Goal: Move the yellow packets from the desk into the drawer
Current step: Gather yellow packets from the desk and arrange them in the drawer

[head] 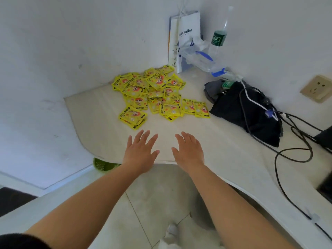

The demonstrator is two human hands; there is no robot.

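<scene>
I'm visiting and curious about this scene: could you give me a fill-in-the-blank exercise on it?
1. The packets heaped on the desk are coloured ____.
2. Both the left hand and the right hand hold ____.
3. The full word legible on the white paper bag is ____.
Missing: yellow; nothing; coffee.

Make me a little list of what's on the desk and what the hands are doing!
pile: yellow packets heaped on the desk, near the wall corner
hands: left hand and right hand both flat with fingers spread, holding nothing, just short of the pile
behind the pile: white paper bag and a bottle with a green label
right of the pile: black bag with cables trailing over it
wall: socket
drawer: not in view
</scene>
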